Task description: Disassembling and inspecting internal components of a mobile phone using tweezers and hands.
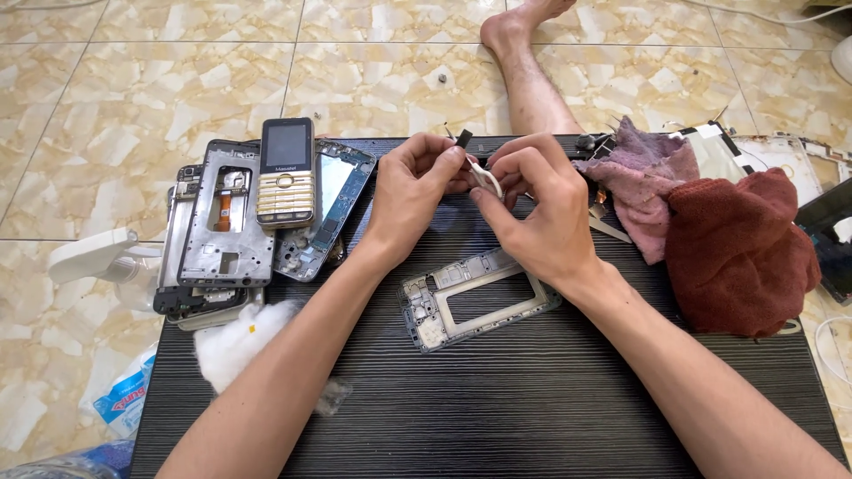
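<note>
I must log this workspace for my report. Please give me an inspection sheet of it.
Surface: dark ribbed board lying on a tiled floor.
Job's things: small white strip with a black end, pinched between both hands; phone frame below them.
Clutter: keypad phone on a stack of phone frames; cotton wad; red cloth; pink cloth.
Grippers: left hand and right hand both grip the strip.
Cables: white cable at right edge.
Surroundings: the person's bare leg.

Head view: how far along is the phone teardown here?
Done: a bare silver phone frame lies stripped on the black board. In hand: left hand and right hand pinch a small white strip part. Left: the gold keypad phone looks intact.
</note>
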